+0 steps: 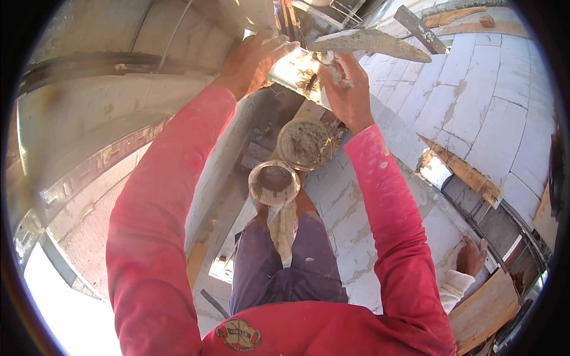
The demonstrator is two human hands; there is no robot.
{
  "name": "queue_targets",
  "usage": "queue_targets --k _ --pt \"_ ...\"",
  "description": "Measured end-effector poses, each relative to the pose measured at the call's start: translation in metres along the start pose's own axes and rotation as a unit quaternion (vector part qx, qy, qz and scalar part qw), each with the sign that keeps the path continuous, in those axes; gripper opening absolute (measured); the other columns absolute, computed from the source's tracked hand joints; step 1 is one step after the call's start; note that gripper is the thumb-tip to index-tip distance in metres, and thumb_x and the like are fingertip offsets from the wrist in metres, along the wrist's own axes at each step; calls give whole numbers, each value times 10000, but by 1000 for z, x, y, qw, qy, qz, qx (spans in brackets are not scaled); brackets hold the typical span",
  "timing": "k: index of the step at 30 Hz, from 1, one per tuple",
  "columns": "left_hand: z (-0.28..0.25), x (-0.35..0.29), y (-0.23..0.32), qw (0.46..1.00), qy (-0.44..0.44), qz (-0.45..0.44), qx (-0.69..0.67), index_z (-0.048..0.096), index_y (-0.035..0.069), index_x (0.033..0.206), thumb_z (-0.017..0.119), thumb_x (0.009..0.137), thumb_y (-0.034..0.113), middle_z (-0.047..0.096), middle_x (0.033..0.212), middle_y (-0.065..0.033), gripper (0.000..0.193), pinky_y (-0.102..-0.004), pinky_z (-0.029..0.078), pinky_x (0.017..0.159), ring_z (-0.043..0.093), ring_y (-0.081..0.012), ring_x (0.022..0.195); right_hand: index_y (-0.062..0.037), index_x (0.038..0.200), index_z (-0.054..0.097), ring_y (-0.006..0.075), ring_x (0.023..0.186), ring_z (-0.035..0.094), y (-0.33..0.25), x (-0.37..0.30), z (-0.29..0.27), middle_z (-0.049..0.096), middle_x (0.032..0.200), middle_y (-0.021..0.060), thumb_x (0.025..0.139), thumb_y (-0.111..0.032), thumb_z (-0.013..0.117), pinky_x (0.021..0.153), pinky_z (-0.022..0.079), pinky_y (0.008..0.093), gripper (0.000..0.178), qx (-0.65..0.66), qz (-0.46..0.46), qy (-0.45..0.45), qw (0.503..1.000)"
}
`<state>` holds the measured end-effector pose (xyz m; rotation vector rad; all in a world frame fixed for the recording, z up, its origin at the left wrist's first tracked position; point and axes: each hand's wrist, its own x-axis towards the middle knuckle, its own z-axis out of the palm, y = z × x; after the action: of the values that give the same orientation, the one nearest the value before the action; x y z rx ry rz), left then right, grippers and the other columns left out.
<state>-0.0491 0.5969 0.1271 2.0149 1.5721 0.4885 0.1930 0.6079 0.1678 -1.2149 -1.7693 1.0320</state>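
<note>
My left hand (255,64) is at the far side, its fingers stretched out over the left edge of a sunlit, mortar-smeared ledge (291,66). Opposite it, my right hand (345,92) is bent with curled fingers against the right side of that ledge. Grey mortar coats its fingers, and what they grip, if anything, cannot be made out. Below and between my arms stands a bucket of grey mortar (304,142). Nearer to my legs is a second, lighter bucket (274,184) with grey residue inside.
A pointed grey board (371,44) juts out just beyond my right hand. Pale blockwork (475,89) spreads to the right, with a splintered wood piece (463,169) along its edge. Another person's hand (471,256) shows at lower right. Concrete formwork (113,98) lines the left.
</note>
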Motion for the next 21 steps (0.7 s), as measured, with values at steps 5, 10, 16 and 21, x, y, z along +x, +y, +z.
queue_targets --k 5,10,16,21 --pt "17 1 -24 998 6 59 -36 520 270 1481 743 864 136 536 1480 -2 669 -480 394 1137 462 -242 1374 5 1145 607 281 940 652 -4 5 -5 657 1055 133 910 -116 704 839 521 373 282 43 -27 43 998" --pt "29 0 -45 970 -49 16 -238 435 211 1526 722 939 360 460 1570 3 671 -610 303 1181 364 -231 1478 15 1150 592 308 798 640 -31 -11 -50 660 944 170 969 -174 657 772 515 401 270 7 78 66 995" --pt "1 -3 -8 973 -6 105 207 345 269 1614 896 716 410 444 1580 5 1063 -418 410 1165 437 -252 1389 15 1177 586 331 831 659 -10 -25 -61 661 883 174 978 -182 646 775 516 410 286 -137 111 17 984" --pt "-6 -1 -2 960 -32 105 258 328 294 1618 897 718 405 428 1586 33 1071 -430 405 1176 428 -254 1397 18 1238 568 283 803 658 -20 -46 -58 651 877 166 984 -201 643 773 520 412 343 -12 189 18 982"
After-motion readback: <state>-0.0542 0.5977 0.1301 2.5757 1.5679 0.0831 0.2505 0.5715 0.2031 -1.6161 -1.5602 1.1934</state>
